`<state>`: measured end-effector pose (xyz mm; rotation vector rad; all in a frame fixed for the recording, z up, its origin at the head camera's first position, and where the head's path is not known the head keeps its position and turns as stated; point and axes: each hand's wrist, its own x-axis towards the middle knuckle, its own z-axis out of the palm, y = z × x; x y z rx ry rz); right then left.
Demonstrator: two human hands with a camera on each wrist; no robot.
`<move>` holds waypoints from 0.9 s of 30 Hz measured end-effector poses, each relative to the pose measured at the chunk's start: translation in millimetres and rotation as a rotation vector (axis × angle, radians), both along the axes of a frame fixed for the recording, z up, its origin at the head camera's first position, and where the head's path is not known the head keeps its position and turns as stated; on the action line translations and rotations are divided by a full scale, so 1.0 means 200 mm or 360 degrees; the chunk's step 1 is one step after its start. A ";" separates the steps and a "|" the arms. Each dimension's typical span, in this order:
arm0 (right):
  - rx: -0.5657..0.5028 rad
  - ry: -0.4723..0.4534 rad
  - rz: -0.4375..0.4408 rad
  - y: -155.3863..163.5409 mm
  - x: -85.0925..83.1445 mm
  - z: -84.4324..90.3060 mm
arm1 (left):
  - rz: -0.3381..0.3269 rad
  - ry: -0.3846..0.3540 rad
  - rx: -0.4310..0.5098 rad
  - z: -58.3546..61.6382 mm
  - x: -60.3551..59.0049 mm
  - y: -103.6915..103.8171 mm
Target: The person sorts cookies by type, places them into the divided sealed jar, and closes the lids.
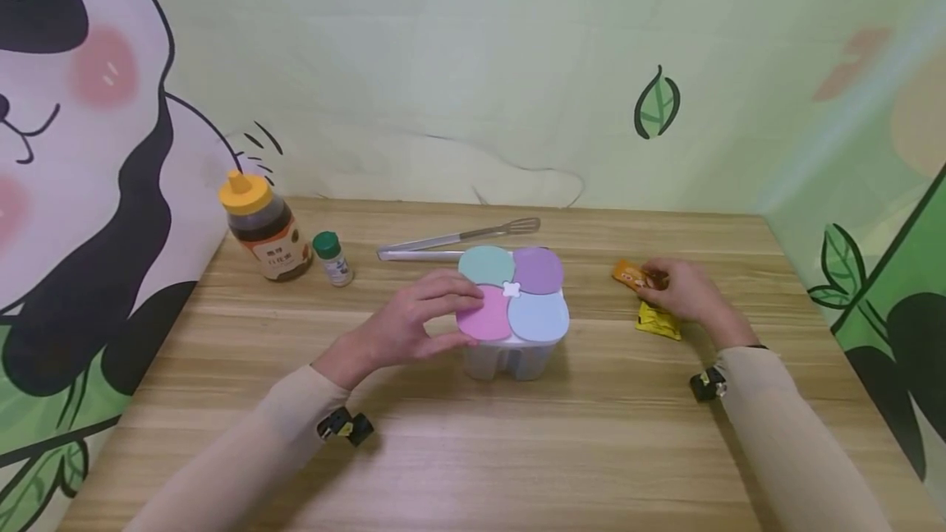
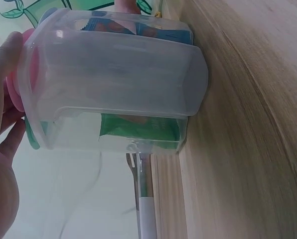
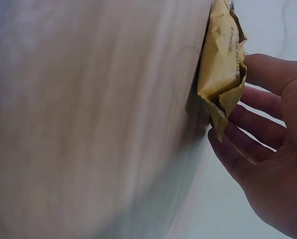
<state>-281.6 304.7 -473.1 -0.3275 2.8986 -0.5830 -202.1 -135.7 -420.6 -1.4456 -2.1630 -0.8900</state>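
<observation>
A: Head view first, fingers outward: left hand (image 1: 414, 327) curled round the pink lid (image 1: 484, 314) of the four-part box (image 1: 517, 351), fingertips on top, thumb along the lid's near edge. Gripping, not yet lifting, by the look of it.

B: Right hand (image 1: 683, 290) well off to the right, fingers bent down over the yellow packet (image 1: 658, 320) on the table (image 1: 517, 450). Right wrist view shows fingers (image 3: 253, 144) loosely curved just beside the crumpled packet (image 3: 223, 64); pinched or only touched, cannot tell.

A: Progress, then? All four lids looking closed, packet outside the box. Green packets (image 2: 138, 127) already inside, seen through the clear wall. Judged early: lid to open, packet to go in.

B: Packet lying flat, long axis running left-right, tilted slightly toward the near right. Orange packet (image 1: 628, 274) just behind the hand.

A: Farther out: tongs (image 1: 458, 240) behind the box, honey bottle (image 1: 262, 228) and small green-capped jar (image 1: 332, 257) far left.
</observation>
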 end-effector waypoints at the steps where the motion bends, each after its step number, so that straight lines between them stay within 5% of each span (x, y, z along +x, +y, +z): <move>1: 0.0008 0.0005 0.0005 0.00 0.00 0.00 | -0.0004 0.0004 -0.0002 0.00 0.00 0.00; 8: 0.0029 -0.0007 0.0019 -0.01 0.00 -0.01 | -0.0008 0.0087 -0.0066 0.01 0.00 0.00; 12: 0.0035 -0.0037 0.0000 -0.01 0.00 -0.01 | -0.0023 0.0278 -0.0092 -0.01 -0.01 0.01; 18: 0.0030 -0.0032 -0.0007 0.00 -0.01 -0.01 | 0.0007 0.0501 0.0096 -0.01 -0.03 0.04; 27: 0.0017 -0.0051 0.0009 0.00 -0.01 0.00 | 0.0017 0.0142 0.0082 0.10 -0.02 0.08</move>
